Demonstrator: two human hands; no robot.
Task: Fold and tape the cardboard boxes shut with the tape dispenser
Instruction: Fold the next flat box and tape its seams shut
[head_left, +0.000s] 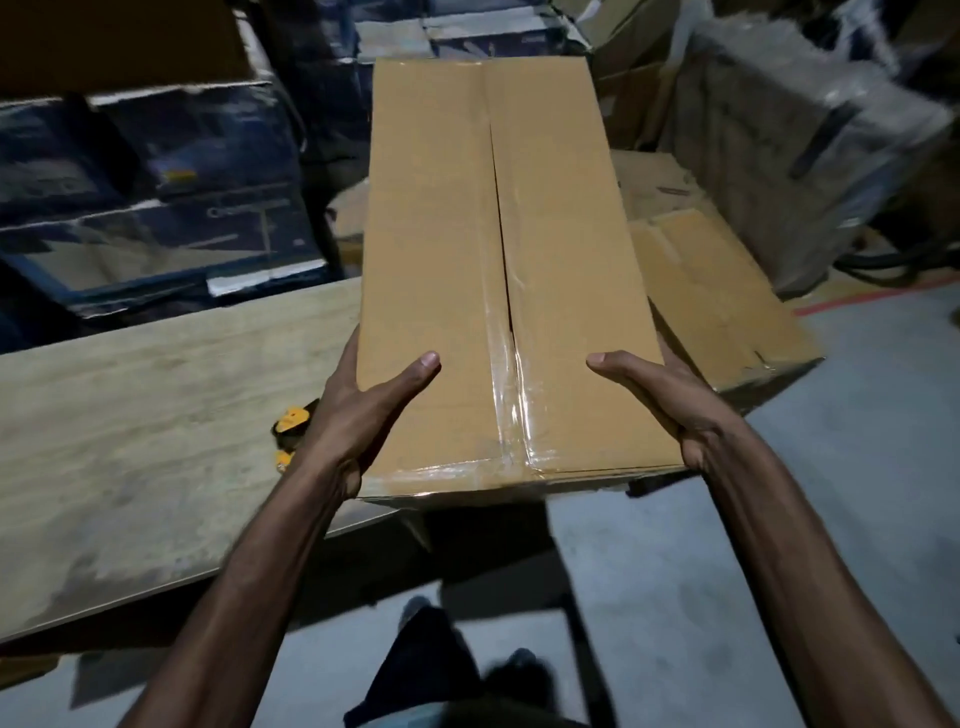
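Observation:
A long brown cardboard box fills the middle of the view, its top flaps closed and clear tape running along the centre seam and over the near edge. My left hand grips its left near side, thumb lying on top. My right hand grips the right near side the same way, fingers hidden under the box. The box is held off the table, past its right end. A yellow and black tape dispenser lies on the table, partly hidden behind my left wrist.
A pale wooden table stretches to the left. A second closed cardboard box sits low on the right over the grey floor. Dark blue cartons and wrapped stacks crowd the back. My legs show below.

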